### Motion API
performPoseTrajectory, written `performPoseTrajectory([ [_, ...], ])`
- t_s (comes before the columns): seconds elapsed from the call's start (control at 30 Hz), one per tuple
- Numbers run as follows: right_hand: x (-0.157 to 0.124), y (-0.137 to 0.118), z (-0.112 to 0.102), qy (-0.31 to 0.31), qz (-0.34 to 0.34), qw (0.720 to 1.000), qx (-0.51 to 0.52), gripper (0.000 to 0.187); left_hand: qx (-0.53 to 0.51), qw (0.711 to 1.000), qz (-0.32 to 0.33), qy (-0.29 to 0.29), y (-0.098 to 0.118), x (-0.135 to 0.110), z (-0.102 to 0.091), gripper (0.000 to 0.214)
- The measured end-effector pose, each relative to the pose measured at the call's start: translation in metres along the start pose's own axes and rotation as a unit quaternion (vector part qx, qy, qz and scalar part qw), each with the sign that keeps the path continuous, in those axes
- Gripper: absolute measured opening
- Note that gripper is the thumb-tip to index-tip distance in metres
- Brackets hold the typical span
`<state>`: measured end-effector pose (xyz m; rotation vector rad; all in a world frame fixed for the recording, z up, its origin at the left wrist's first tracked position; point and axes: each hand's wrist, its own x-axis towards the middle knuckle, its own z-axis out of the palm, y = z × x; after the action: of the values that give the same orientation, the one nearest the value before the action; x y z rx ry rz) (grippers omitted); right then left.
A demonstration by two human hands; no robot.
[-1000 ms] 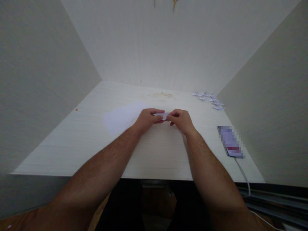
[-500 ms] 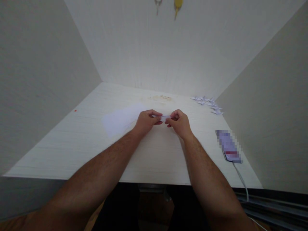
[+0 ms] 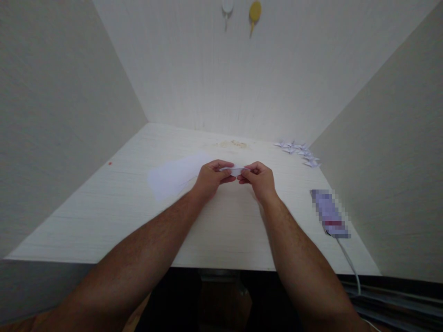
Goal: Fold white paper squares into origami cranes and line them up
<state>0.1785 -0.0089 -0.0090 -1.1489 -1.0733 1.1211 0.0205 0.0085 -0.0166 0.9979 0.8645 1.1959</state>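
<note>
Between my two hands is a small folded piece of white paper (image 3: 236,171), held above the middle of the desk. My left hand (image 3: 215,176) pinches its left end between thumb and fingers. The right end is pinched the same way by my right hand (image 3: 258,177). My fingers cover both ends, so only the paper's middle shows. Left of my left hand, white paper sheets (image 3: 169,175) lie flat on the desk. Several small folded white paper cranes (image 3: 297,150) stand grouped at the back right corner.
A phone (image 3: 329,213) with a blurred screen lies at the right, its white cable (image 3: 349,263) running over the front edge of the white desk (image 3: 114,221). Panels enclose the left, back and right. A white hook (image 3: 227,7) and a yellow hook (image 3: 255,11) are on the back panel.
My right thumb has shifted slightly on the paper, and the right fingers sit a little differently. Both hands keep their hold. The view has tilted up slightly, showing more of the hooks.
</note>
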Motion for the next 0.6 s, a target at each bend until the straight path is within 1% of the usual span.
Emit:
performPoseTrajectory([
  [0.1,0.0,0.0,0.0,-0.002,0.012,1.0,0.025,0.026,-0.015,1.0,0.002,0.001,0.001,-0.001,0.0,0.024],
  [0.17,0.0,0.0,0.0,-0.003,0.008,1.0,0.021,0.025,-0.02,1.0,0.006,0.0,0.002,-0.002,0.0,0.023],
  [0.23,0.0,-0.001,0.001,-0.002,-0.011,1.0,-0.002,0.022,-0.014,1.0,0.008,-0.003,0.003,-0.003,0.001,0.023],
  [0.33,-0.002,-0.002,0.003,0.008,-0.059,0.997,-0.054,0.018,0.001,1.0,0.014,-0.012,0.004,-0.004,0.003,0.025],
  [0.47,-0.005,-0.001,0.007,0.059,-0.096,0.99,-0.084,0.01,-0.002,1.0,0.028,-0.01,0.001,-0.006,0.007,0.027],
  [0.6,-0.006,0.001,0.01,0.116,-0.126,0.984,-0.05,0.007,-0.03,0.999,0.019,-0.001,-0.001,-0.006,0.008,0.029],
])
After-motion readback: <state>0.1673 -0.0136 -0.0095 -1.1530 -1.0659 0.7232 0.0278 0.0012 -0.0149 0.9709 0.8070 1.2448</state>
